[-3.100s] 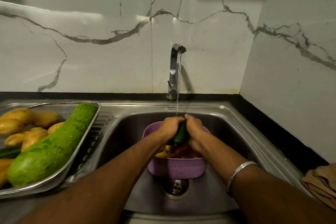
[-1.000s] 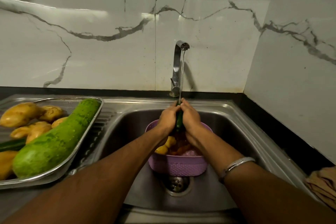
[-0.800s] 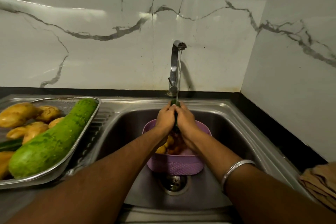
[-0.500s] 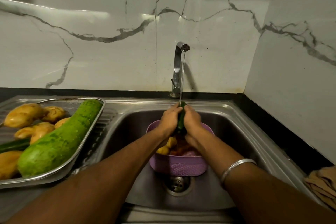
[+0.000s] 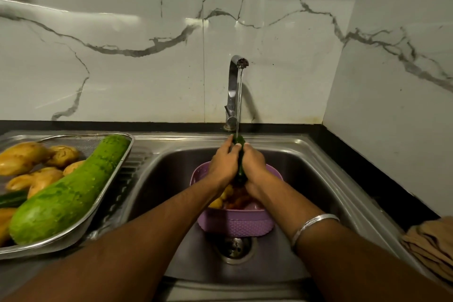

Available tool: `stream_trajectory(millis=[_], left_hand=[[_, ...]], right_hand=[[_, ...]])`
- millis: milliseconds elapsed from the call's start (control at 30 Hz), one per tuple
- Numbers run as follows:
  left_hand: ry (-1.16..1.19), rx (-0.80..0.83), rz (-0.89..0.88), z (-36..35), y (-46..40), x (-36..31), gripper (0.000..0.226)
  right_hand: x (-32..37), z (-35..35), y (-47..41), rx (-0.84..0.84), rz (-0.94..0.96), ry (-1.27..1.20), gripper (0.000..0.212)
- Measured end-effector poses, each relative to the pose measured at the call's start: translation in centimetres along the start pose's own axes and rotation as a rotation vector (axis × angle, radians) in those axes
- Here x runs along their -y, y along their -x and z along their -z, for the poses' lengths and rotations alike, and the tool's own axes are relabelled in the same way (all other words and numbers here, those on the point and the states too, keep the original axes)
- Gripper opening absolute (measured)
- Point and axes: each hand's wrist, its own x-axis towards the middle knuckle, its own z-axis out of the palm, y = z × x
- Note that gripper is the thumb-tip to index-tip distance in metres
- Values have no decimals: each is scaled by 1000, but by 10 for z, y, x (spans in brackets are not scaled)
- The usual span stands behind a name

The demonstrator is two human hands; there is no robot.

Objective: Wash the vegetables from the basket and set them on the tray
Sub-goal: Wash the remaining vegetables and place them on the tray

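- Cucumber (image 5: 239, 154), dark green and slim, stands nearly upright between both hands, over the far part of the purple basket (image 5: 236, 224) in the sink (image 5: 306, 179), with its top end in the thin stream from the tap (image 5: 234, 88).
- Left hand (image 5: 221, 163) wraps it from the left and right hand (image 5: 253, 167) from the right, fingers of both curled around it; only its tip and a strip between the palms show.
- Slip risk: wet, smooth skin pressed between two palms could shoot out upward or drop. A drop would likely land in the basket on the unwashed yellow and reddish vegetables (image 5: 228, 200), so it would need rinsing again.
- Splash risk: the stream hits the rounded tip, and tilting the cucumber could throw water toward the near edge of the sink or the brown cloth (image 5: 431, 243) at the right.
- Carry risk: the tray (image 5: 81, 233) lies well to the left on the drainboard, and is crowded by the big green gourd (image 5: 68, 191), potatoes (image 5: 27, 157) and another dark cucumber (image 5: 12, 200). A one-handed carry of a dripping cucumber could lose it over the sink rim.
- Placement risk: laid against the sloping gourd or on the tray's rim, the cucumber may roll off.
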Motion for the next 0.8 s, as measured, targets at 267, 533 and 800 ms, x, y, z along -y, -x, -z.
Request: stream_trajectory(millis=[267,533,800], left_hand=[[102,3,18,1,4,1,41],[311,66,145,-3,-2,3,35],[178,-62,118,-13,1,-1,52]], right_hand=[[-7,-9,5,62,73,236,31],[7,2,-1,48,-57,-99,41],[5,11,17,115,-7,28,35]])
